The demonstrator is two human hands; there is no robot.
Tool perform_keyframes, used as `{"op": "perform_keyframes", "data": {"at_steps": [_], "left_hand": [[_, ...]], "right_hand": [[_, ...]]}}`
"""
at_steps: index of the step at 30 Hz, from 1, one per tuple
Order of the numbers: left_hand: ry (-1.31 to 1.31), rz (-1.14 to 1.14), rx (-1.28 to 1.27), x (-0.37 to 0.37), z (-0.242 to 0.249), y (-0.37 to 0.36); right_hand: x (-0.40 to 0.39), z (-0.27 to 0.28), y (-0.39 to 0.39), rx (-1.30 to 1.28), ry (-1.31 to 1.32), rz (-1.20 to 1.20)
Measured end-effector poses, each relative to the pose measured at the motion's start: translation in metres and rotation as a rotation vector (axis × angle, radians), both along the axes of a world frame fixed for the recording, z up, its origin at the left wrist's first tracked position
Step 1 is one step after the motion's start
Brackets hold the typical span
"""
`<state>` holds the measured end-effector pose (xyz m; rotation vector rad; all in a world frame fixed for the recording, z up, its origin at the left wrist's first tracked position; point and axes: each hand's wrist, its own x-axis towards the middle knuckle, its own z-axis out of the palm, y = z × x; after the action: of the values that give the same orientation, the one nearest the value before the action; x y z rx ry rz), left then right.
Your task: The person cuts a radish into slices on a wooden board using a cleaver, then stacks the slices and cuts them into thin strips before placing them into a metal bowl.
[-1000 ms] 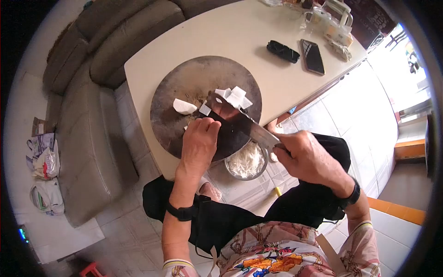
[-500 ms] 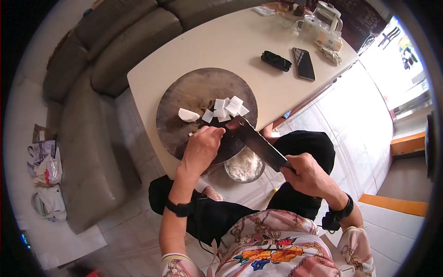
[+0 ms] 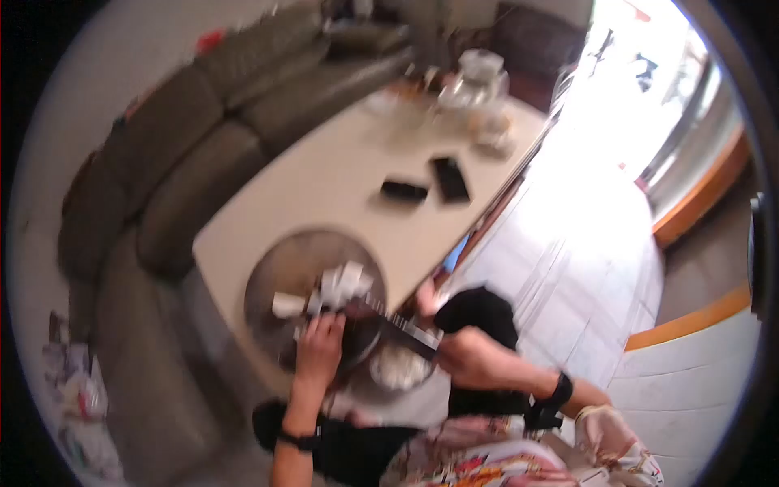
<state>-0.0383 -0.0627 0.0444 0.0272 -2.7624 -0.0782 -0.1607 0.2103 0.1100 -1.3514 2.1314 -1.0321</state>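
Note:
A round dark cutting board lies at the near end of the pale table. White pieces are heaped on its right part, and another white chunk lies left of them. My left hand is over the board's near part, just below the white pieces; blur smears its fingers, and anything under them is hidden. My right hand is closed round the handle of a cleaver, whose blade points left toward the white pieces. Below the blade is a bowl of white shreds.
On the pale table are a black case, a phone and a glass jug with other items. A grey sofa runs along the left and back. Bags are at the far left.
The view has shifted and blurred, with the table now lower and further left. My left hand has come closer to the white pieces. The cleaver remains in my right hand.

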Motion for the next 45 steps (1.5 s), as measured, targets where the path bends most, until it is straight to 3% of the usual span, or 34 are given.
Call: {"op": "perform_keyframes", "data": {"at_steps": [3,4,6,9,13,18,20,23,24,25,26,29,30,31,32,33,34,39,45], "left_hand": [[0.192,0.009,0.019,-0.004,-0.008,0.004],[0.206,-0.005,0.014,-0.005,-0.007,0.007],[0.223,-0.034,-0.004,-0.001,-0.022,0.005],[0.096,-0.029,0.008,0.014,-0.027,0.012],[0.219,-0.029,0.036,0.014,-0.016,0.017],[0.274,-0.091,0.073,0.013,-0.002,0.019],[0.22,-0.076,0.072,0.016,-0.021,0.014],[0.267,-0.082,0.042,0.008,-0.041,0.009],[0.312,-0.106,0.012,0.002,-0.058,0.0],[0.347,-0.122,-0.015,0.003,-0.065,-0.001],[0.361,-0.103,0.008,0.006,-0.075,0.002],[0.304,-0.043,0.08,0.016,-0.04,0.023],[0.285,-0.056,0.103,0.017,-0.042,0.023],[0.27,-0.065,0.057,0.02,-0.025,0.028],[0.274,-0.027,0.184,0.02,-0.027,0.03],[0.296,-0.036,0.217,0.02,-0.025,0.033],[0.292,-0.053,0.228,0.02,-0.027,0.033],[0.333,-0.052,0.245,0.018,-0.024,0.034],[0.272,-0.001,0.169,0.017,-0.02,0.036]], "right_hand": [[-0.002,-0.012,0.005,0.067,-0.034,0.005],[-0.003,-0.03,0.008,-0.078,0.083,0.062],[-0.002,-0.028,0.007,0.017,0.011,-0.007],[0.001,-0.055,0.005,-0.088,0.075,-0.018],[0.014,-0.016,0.001,-0.257,-0.206,-0.026],[0.02,0.006,-0.007,-0.112,0.023,0.013],[0.025,0.014,-0.008,-0.061,-0.158,-0.019],[-0.001,-0.068,-0.011,-0.061,-0.197,0.142],[0.004,-0.07,-0.015,-0.223,-0.837,0.251],[0.01,-0.042,-0.005,-0.055,0.067,0.156],[0.012,-0.017,-0.005,-0.071,0.094,0.16],[0.014,0.009,-0.002,0.113,0.045,0.091],[0.013,0.005,-0.002,0.06,0.097,0.064],[0.007,-0.012,0.002,0.135,0.352,0.184],[0.006,-0.008,0.0,-0.07,0.414,0.157],[0.006,-0.008,-0.001,0.007,0.282,0.083],[0.003,-0.005,0.0,0.027,0.505,0.205],[0.004,0.006,-0.01,0.018,0.272,0.128],[0.005,0.011,-0.022,0.121,0.32,0.181]]}}
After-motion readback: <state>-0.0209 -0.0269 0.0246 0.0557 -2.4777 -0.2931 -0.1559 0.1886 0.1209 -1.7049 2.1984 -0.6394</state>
